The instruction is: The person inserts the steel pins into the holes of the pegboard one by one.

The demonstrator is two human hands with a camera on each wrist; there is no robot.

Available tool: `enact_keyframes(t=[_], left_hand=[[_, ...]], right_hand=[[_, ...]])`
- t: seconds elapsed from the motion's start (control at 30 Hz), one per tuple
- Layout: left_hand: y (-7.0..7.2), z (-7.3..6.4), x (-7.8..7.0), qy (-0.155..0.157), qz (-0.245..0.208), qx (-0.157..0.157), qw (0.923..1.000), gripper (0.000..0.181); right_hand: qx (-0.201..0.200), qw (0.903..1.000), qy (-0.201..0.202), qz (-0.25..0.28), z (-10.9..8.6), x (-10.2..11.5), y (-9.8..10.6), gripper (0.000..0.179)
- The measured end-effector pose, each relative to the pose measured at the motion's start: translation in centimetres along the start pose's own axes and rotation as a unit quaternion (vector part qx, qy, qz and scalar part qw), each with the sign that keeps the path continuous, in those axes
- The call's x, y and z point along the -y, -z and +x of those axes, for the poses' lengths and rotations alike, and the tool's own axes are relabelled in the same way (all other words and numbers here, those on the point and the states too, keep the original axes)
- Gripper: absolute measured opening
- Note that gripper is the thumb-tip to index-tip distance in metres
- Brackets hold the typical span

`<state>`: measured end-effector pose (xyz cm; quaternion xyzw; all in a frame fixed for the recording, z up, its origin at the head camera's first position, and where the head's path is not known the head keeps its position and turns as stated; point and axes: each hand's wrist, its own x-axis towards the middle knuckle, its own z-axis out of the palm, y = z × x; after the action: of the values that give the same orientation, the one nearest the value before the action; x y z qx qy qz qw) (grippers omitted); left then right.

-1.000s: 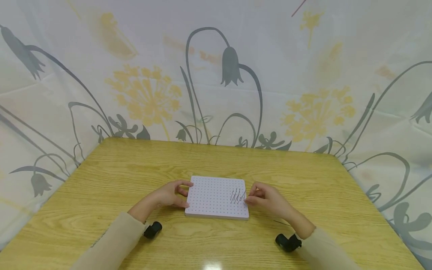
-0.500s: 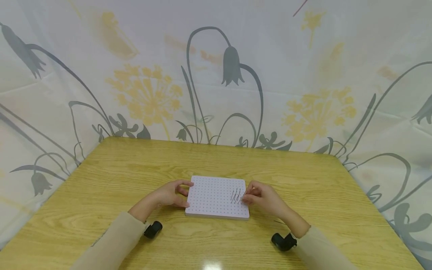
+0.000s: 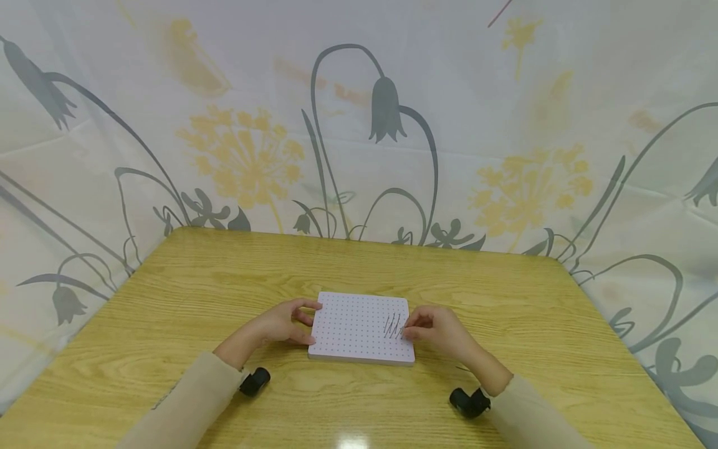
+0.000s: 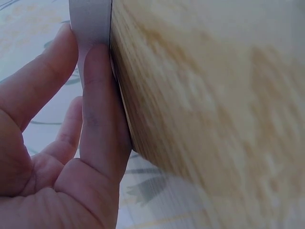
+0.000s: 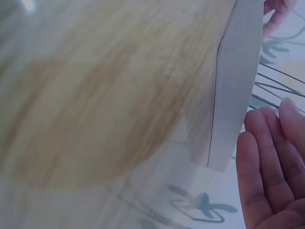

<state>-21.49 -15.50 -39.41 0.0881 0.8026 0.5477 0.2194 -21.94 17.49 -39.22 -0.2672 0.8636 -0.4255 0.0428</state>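
Note:
A white pegboard (image 3: 350,327) with rows of small holes lies on the table. Several thin dark sticks (image 3: 392,325) stand leaning near its right side; in the right wrist view, thin dark sticks (image 5: 276,85) rise beyond the board's edge. My right hand (image 3: 434,327) is at the right edge, thumb and fingertips together, pinching a thin dark stick that the fingers largely hide. My left hand (image 3: 282,321) rests thumb and fingertips against the left edge. In the left wrist view, one finger (image 4: 97,95) lies along the board's side wall (image 4: 90,24).
Another thin dark stick (image 3: 463,368) lies on the wooden table (image 3: 359,399), partly hidden by my right wrist. Black wrist cameras (image 3: 470,403) sit at both sleeves. A flower-patterned cloth (image 3: 359,125) hangs behind the table.
My right hand has moved slightly left over the board's right edge, its fingertips now closer to the standing sticks. The left hand and the board stay almost where they were.

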Motion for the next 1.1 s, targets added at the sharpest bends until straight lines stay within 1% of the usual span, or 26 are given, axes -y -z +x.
enact_keyframes(t=[0.2, 0.33, 0.47, 0.73, 1.0, 1.1], left_hand=[[0.0, 0.0, -0.1, 0.003, 0.001, -0.004, 1.0, 0.066], [0.0, 0.0, -0.1, 0.005, 0.003, -0.006, 1.0, 0.066], [-0.1, 0.1, -0.1, 0.007, 0.003, -0.007, 0.9999, 0.066], [-0.1, 0.1, 0.1, 0.007, 0.007, -0.01, 0.9999, 0.066], [-0.1, 0.0, -0.1, 0.008, 0.005, -0.01, 0.9999, 0.066], [-0.1, 0.1, -0.1, 0.006, 0.007, -0.01, 0.9999, 0.066]], right_hand=[[-0.003, 0.9995, -0.011, -0.03, 0.2, 0.0, 0.0, 0.006], [0.001, 0.9989, 0.001, -0.047, 0.1, -0.1, 0.1, 0.004], [0.006, 0.9985, 0.014, -0.053, -0.1, -0.4, 0.3, 0.005], [0.009, 0.9977, 0.01, -0.066, -1.0, -0.8, 1.0, 0.008], [0.017, 0.9979, 0.008, -0.062, -2.2, -1.0, 2.2, 0.007], [0.014, 0.9977, -0.001, -0.066, -2.7, -1.3, 2.6, 0.007]])
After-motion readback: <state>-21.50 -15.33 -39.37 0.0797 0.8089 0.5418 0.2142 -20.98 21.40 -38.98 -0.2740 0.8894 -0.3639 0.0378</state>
